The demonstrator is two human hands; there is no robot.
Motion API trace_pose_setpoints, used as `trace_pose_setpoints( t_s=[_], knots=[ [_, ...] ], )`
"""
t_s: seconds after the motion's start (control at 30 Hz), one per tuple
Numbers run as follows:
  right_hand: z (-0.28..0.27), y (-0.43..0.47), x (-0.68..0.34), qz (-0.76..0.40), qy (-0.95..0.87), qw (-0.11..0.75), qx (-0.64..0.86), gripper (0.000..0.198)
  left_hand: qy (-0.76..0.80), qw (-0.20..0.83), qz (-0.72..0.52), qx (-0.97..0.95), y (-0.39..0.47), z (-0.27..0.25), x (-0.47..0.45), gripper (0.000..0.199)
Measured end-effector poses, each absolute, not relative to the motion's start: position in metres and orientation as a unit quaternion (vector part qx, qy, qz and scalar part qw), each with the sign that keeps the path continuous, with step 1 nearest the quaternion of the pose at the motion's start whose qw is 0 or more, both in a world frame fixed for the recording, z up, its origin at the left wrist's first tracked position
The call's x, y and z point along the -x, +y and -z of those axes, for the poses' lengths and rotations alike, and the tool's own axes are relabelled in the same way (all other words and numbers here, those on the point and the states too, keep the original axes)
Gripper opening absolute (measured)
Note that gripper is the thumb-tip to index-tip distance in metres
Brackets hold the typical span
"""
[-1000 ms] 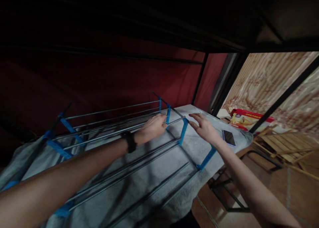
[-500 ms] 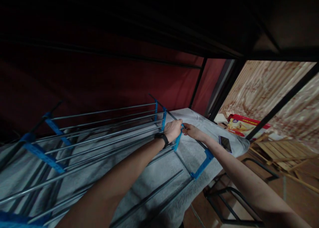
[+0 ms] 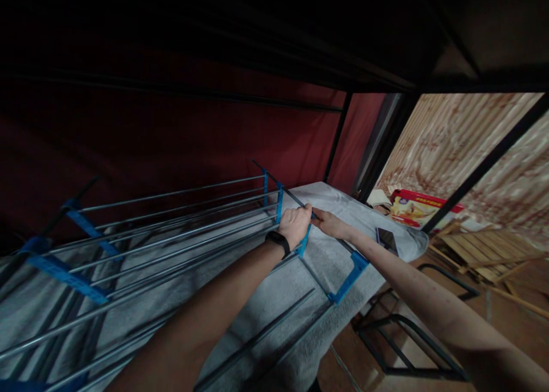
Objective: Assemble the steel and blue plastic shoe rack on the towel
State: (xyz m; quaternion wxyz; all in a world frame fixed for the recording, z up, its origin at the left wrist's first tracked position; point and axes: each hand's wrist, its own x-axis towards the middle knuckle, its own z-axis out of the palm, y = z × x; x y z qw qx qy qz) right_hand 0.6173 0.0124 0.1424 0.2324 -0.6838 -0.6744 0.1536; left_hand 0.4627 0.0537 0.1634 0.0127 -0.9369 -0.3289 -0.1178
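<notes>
A partly assembled rack of grey metal tubes [image 3: 189, 235] and blue plastic brackets [image 3: 68, 278] lies across the grey cloth. My left hand [image 3: 295, 226], with a black band on its wrist, is closed around a blue bracket [image 3: 305, 240] where it meets a dark pole [image 3: 294, 197]. Against it, my right hand [image 3: 329, 223] grips the same joint from the right, its fingertips partly hidden. Nearer to me, another blue bracket [image 3: 349, 279] sits on the dark pole. A loose-ended tube [image 3: 270, 329] lies on the cloth below my left forearm.
A phone [image 3: 386, 240] lies on the cloth [image 3: 326, 195] at the right. Beyond are a red and yellow box [image 3: 416, 209] and a folding wooden piece [image 3: 489, 252]. A black metal frame [image 3: 403, 318] stands on the floor. Dark posts [image 3: 338, 138] and an overhead panel enclose the spot.
Both hands stay at the same joint, with the right fingers now pressed in closer to the left hand. The rack's left end has shifted slightly left and the view has tilted a little.
</notes>
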Motion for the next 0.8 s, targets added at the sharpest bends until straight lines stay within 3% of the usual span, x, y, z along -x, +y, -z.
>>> trace_pose_setpoints(
  t_s=[0.17, 0.4, 0.8],
  knots=[
    [-0.143, 0.010, -0.619, -0.161, -0.677, 0.249, 0.674, 0.028, -0.344, 0.009, 0.130, 0.930, 0.053, -0.156, -0.467, 0.030],
    [-0.135, 0.014, -0.625, -0.172, -0.693, 0.276, 0.643, 0.031, -0.365, -0.028, 0.107, 0.924, 0.051, -0.142, -0.467, 0.042],
    [-0.131, 0.013, -0.621, -0.143, -0.688, 0.285, 0.652, 0.025, -0.392, -0.100, 0.130, 0.905, 0.063, -0.139, -0.469, 0.031]
  ],
)
